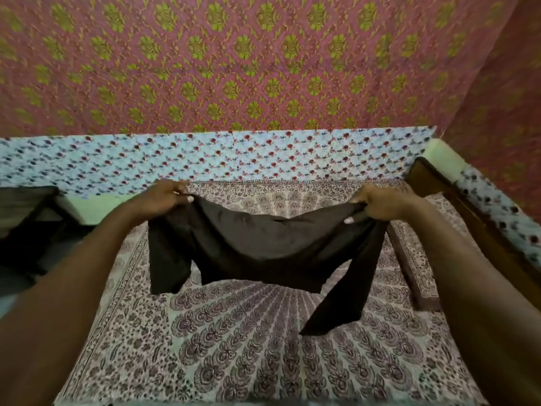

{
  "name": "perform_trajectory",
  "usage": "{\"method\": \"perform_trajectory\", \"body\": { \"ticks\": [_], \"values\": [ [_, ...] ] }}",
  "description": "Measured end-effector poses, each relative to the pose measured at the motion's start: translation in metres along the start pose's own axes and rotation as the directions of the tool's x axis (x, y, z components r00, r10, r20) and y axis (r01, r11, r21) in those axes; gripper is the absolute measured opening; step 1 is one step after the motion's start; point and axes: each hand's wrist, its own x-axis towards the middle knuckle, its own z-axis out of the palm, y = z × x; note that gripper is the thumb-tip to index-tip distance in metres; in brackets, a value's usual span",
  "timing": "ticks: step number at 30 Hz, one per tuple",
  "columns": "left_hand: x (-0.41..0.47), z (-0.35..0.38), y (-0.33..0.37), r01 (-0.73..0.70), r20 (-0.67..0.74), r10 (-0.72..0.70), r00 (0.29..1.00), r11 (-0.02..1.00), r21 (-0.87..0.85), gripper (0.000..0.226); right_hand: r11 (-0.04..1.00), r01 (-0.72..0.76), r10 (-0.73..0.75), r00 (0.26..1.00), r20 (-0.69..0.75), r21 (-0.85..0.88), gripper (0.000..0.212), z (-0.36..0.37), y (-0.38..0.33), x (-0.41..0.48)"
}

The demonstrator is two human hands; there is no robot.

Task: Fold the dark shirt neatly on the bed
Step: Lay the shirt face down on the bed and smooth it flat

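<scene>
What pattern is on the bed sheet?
The bed sheet is pale with a purplish-brown paisley print, seen in the head view.

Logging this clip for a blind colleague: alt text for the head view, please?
Left hand and right hand grip a dark shirt by its upper corners, holding it spread above the bed, sleeves hanging. A patterned sheet covers the bed; a floral wall stands behind.
</scene>
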Motion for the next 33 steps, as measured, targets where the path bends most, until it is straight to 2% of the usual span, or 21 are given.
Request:
{"method": "perform_trajectory", "body": {
  "ticks": [3, 5, 8, 9, 12, 16, 19, 23, 28, 33],
  "values": [
    [-0.013, -0.005, 0.022, 0.015, -0.132, -0.016, 0.991, 1.000, -0.006, 0.027, 0.994, 0.078, -0.073, 0.995, -0.065, 0.071, 0.013, -0.017, 0.009, -0.016],
    [-0.016, -0.011, 0.031, 0.001, -0.231, -0.001, 0.973, 1.000, -0.001, 0.024, 0.987, 0.119, -0.104, 0.985, -0.135, 0.104, 0.012, -0.030, 0.013, -0.025],
    [-0.013, -0.012, 0.037, -0.056, -0.342, 0.059, 0.938, 0.998, 0.017, 0.003, 0.984, 0.130, -0.100, 0.970, -0.222, 0.121, 0.008, -0.038, 0.021, -0.020],
    [-0.009, -0.008, 0.037, -0.066, -0.355, 0.070, 0.932, 0.998, 0.024, 0.010, 0.986, 0.128, -0.097, 0.964, -0.246, 0.110, 0.007, -0.036, 0.023, -0.015],
    [0.007, 0.011, 0.033, -0.075, -0.336, 0.125, 0.933, 0.984, 0.159, 0.015, 0.993, 0.076, -0.041, 0.940, -0.338, 0.090, 0.005, -0.019, 0.030, 0.007],
    [0.035, 0.049, 0.009, 0.012, -0.285, 0.034, 0.958, 0.987, 0.160, 0.037, 0.993, -0.047, 0.083, 0.930, -0.358, 0.109, 0.015, 0.018, 0.057, 0.052],
    [0.065, 0.088, -0.020, 0.082, -0.268, -0.036, 0.963, 0.983, 0.163, 0.033, 0.993, -0.101, 0.116, 0.928, -0.353, 0.060, 0.011, 0.049, 0.077, 0.091],
    [0.109, 0.129, -0.050, 0.125, -0.246, -0.084, 0.966, 0.980, 0.157, 0.027, 0.981, -0.192, 0.172, 0.915, -0.364, -0.020, 0.015, 0.078, 0.090, 0.141],
    [0.169, 0.158, -0.083, 0.092, -0.157, -0.041, 0.987, 0.940, 0.329, 0.048, 0.950, -0.308, 0.246, 0.835, -0.493, -0.047, 0.023, 0.103, 0.103, 0.217],
    [0.224, 0.190, -0.117, 0.055, -0.113, -0.011, 0.994, 0.916, 0.397, 0.049, 0.922, -0.376, 0.285, 0.822, -0.494, -0.095, 0.027, 0.129, 0.112, 0.291]
  ]
}}
